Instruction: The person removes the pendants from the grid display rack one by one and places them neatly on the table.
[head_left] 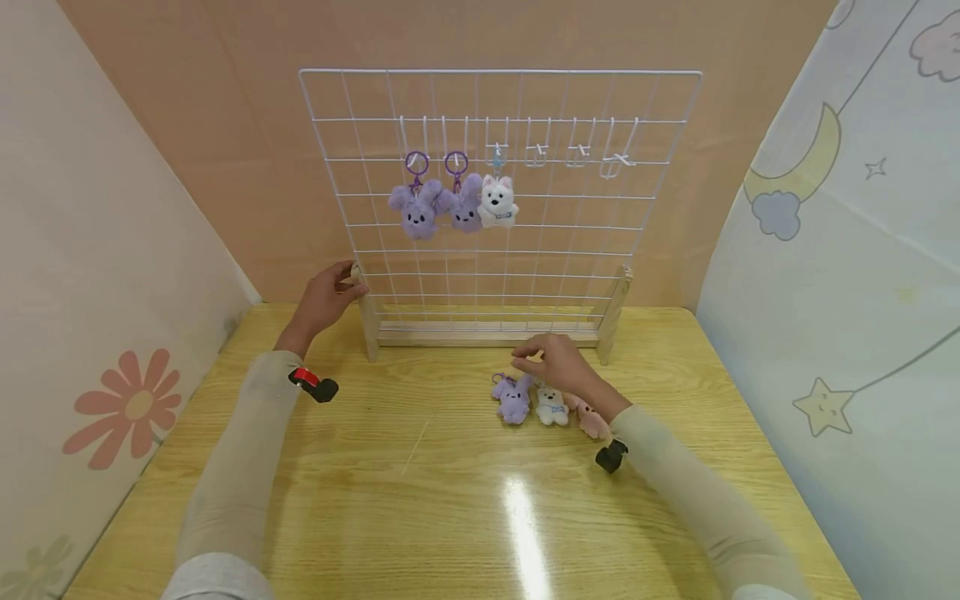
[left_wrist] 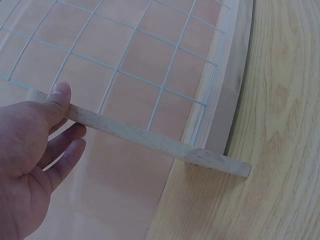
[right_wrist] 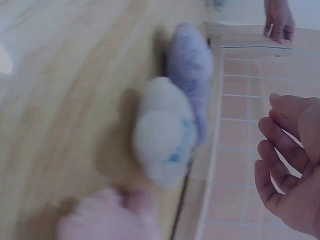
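Head view: white wire grid panel (head_left: 501, 72) stands between a pale wooden left post (head_left: 368, 321) and a pale wooden right post (head_left: 617, 317), joined low down by a pale wooden crossbar (head_left: 450, 337). Rack sits towards the far edge of the yellow wood-grain bench (head_left: 360, 483).

Left hand (head_left: 322, 302): gripping the upper end of the left post. Left wrist view shows the thumb on one side of the wood and bent fingers on the other.

Right hand (head_left: 558, 365): fingers loosely bent, holding nothing; positioned over the far side of a row of three plush keyrings on the bench, in front of the crossbar. Right wrist view shows its fingertips apart from the toys; toys blurred there.

Row on bench, left to right: lilac plush keyring (head_left: 514, 402) with a purple ring; white plush dog keyring (head_left: 552, 407) with blue lettering or marking, head partly covered by the right hand; pink plush keyring (head_left: 591, 418), partly hidden by the right forearm.

On the grid, left to right: first hanging lilac plush (head_left: 417, 215), second hanging lilac plush (head_left: 467, 210) just beside it, hanging white plush dog (head_left: 498, 202) touching or overlapping the second; cannot tell which. Three further white wire hooks (head_left: 577, 152) continue to the right along the same level.
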